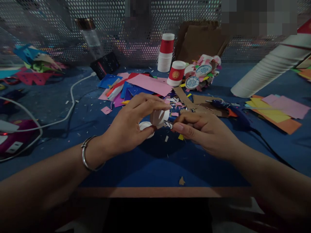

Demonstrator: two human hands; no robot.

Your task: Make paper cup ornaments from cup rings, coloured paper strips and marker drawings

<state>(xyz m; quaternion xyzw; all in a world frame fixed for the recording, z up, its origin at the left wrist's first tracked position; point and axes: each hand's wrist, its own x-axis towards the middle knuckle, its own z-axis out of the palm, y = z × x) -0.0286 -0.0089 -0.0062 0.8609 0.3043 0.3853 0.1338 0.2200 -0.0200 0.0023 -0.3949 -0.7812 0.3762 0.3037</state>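
Observation:
My left hand (132,124) is curled round a small white paper cup (157,119) lying on its side, thumb at its rim and fingers arched over its top. My right hand (202,131) is closed in a pinch on a small dark-and-white piece (168,124) held against the cup's side. Both hands hover just above the blue table top (155,161), close to its front edge. A silver bangle (85,154) circles my left wrist.
Coloured paper sheets and scraps (143,85) lie behind the hands. A glue gun (228,108) with a black cord rests to the right, beside paper sheets (279,111). Cup stacks (166,53) (269,68), a red-and-white cup (176,73), white cable (70,100) and mesh wall surround.

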